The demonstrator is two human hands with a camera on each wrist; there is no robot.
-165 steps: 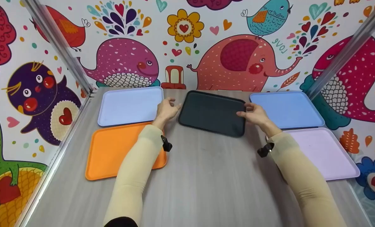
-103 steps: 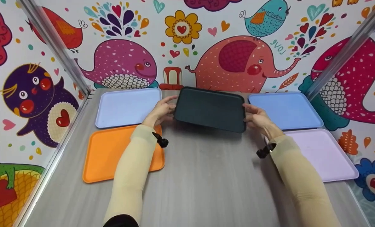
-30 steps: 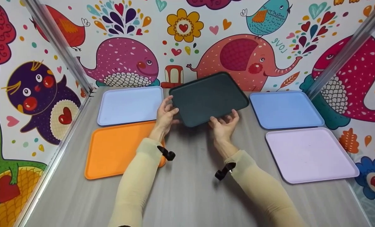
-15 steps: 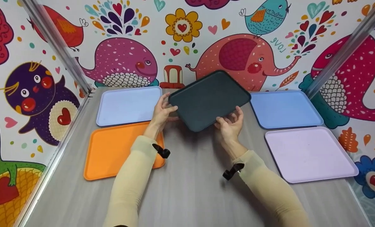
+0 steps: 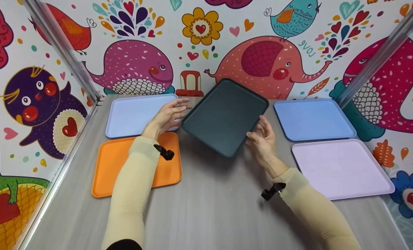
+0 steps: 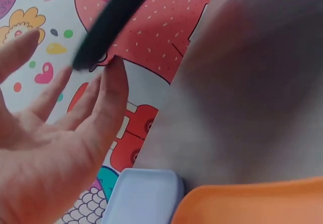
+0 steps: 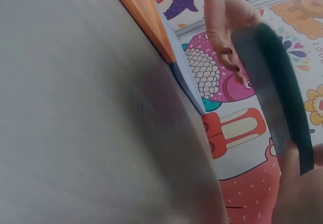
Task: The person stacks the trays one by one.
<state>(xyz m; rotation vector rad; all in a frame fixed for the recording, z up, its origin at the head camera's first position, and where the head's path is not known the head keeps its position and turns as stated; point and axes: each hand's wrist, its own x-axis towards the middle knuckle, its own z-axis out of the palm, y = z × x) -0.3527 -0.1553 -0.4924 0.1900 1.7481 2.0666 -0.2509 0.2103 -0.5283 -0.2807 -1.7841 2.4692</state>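
A dark green-black rectangular tray hangs in the air over the table, tilted and turned on a slant. My right hand grips its right edge, thumb on the upper side and fingers under the rim. The left hand has relaxed, spread fingers beside the tray's left corner. In the left wrist view those fingertips come right up to the dark tray's edge, with the thumb apart from it. The right wrist view shows the tray edge-on, with the right hand at its near end.
On the left of the grey table lie a pale lavender-blue tray and an orange tray. On the right are a blue tray and a pale lilac tray. A printed wall stands behind.
Earlier the dark tray lay on the table; it was lifted and has since turned. In the last half second the left hand let go and moved left, while the right hand kept its grip.
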